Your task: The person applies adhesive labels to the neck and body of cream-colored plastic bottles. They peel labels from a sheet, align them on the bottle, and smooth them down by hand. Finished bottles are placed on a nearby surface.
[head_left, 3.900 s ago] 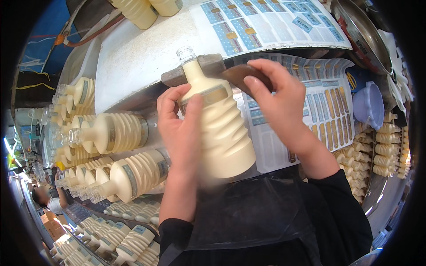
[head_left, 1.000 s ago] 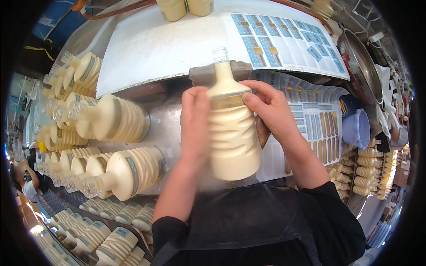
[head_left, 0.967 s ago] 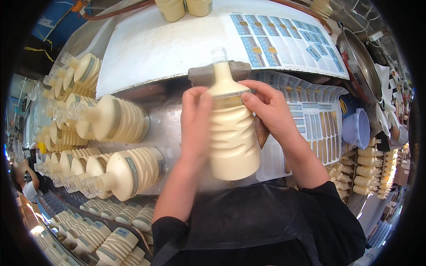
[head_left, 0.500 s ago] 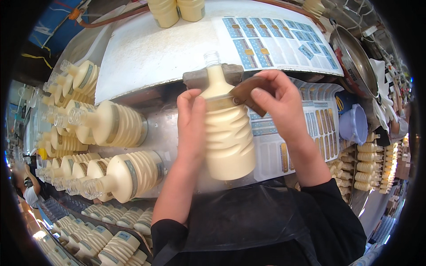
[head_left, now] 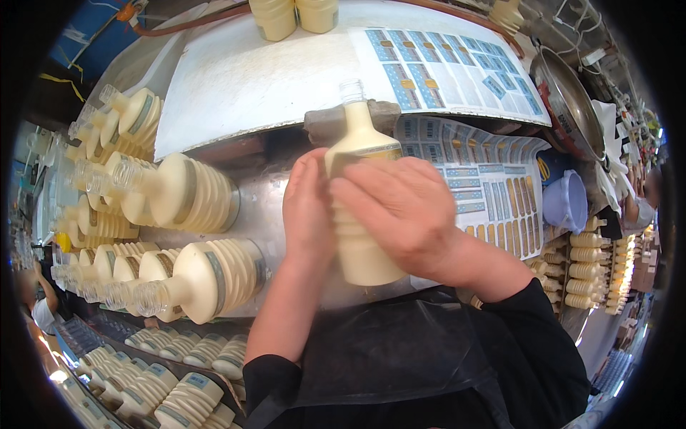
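A ribbed bottle [head_left: 368, 261] of cream-coloured liquid lies in front of me, its clear neck pointing away. Its neck end rests on a grey-brown lump-like support [head_left: 323, 125]. Around its shoulder runs a gold-and-grey band label [head_left: 386, 151]. My left hand [head_left: 309, 207] is pressed to the bottle's left side, fingers curled against it. My right hand [head_left: 407, 214] lies across the bottle, fingers together, on a flat brown flexible scraper [head_left: 344, 163] set against the band. Most of the scraper and part of the label are hidden behind that hand.
Several filled bottles [head_left: 214, 279] lie on the left, more in crates [head_left: 189, 400] below. Label sheets [head_left: 493, 193] lie right, others on the white board [head_left: 250, 86]. Two bottles [head_left: 318, 16] stand at the back. A lilac bucket [head_left: 566, 204] and metal pan [head_left: 568, 100] are far right.
My right hand has swept left over the bottle with the scraper, from its right side to its left shoulder. The band label's right part now shows. My left hand stays beside the bottle.
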Tool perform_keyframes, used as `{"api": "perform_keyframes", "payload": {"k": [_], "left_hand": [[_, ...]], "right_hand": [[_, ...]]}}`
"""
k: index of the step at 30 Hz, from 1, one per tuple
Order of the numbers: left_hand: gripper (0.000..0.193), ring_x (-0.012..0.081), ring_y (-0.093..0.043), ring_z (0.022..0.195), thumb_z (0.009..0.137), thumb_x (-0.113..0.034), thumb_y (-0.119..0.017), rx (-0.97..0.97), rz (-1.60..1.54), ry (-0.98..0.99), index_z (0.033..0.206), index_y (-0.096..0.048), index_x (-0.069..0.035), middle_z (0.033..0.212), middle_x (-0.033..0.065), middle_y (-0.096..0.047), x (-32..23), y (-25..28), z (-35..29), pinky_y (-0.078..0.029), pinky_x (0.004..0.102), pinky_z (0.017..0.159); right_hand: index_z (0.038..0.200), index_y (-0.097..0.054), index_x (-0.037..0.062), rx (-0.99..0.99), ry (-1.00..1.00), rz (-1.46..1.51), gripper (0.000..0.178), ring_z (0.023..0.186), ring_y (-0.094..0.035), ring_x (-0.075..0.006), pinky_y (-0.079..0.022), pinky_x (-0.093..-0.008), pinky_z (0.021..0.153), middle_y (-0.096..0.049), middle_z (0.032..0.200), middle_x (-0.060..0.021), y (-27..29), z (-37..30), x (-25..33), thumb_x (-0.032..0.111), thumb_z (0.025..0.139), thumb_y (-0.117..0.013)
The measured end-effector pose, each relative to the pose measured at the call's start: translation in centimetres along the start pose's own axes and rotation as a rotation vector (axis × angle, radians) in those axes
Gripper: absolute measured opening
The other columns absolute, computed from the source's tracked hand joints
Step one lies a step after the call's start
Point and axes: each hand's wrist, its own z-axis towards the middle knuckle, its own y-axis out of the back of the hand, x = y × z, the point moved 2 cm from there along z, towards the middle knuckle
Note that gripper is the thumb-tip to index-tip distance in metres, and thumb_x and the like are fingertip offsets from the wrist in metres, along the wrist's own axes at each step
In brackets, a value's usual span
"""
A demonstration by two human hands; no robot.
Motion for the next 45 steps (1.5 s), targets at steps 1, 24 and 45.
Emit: {"api": "perform_keyframes", "payload": {"k": [1, 24, 45], "left_hand": [[0.03, 0.0168, -0.06, 0.11, 0.111, -0.028, -0.044, 0.021, -0.044, 0.003, 0.124, -0.058, -0.006, 0.119, 0.0073, -0.063, 0.3, 0.3, 0.2, -0.049, 0.0345, 0.098], [0.045, 0.0154, -0.061, 0.11, 0.108, -0.037, -0.05, 0.031, 0.526, -0.081, 0.135, -0.054, -0.002, 0.121, 0.0117, -0.065, -1.4, -2.8, 0.2, -0.049, 0.032, 0.097], [0.051, 0.0224, -0.062, 0.121, 0.113, -0.037, -0.038, 0.108, 0.246, -0.038, 0.147, -0.046, -0.001, 0.135, 0.0141, -0.062, -0.1, -1.3, -0.2, -0.05, 0.0382, 0.106]], "right_hand": [[0.096, -0.068, 0.002, 0.051, 0.005, 0.003, 0.022, 0.074, -0.065, -0.0233, -0.05, -0.0371, 0.063, -0.065, 0.084, -0.0058, -0.5, 0.2, 0.3, 0.009, 0.075, -0.066], [0.13, -0.052, 0.001, -0.219, -0.901, 0.503, 0.035, 0.116, -0.06, -0.0337, -0.046, -0.0415, 0.103, -0.061, 0.124, -0.0201, -0.8, -3.9, -7.5, 0.01, 0.096, -0.057], [0.13, -0.051, -0.0008, -0.147, -0.871, 0.584, 0.035, 0.124, -0.056, -0.0321, -0.042, -0.0406, 0.109, -0.057, 0.131, -0.0182, -1.6, -4.4, -8.0, 0.007, 0.097, -0.056]]}}
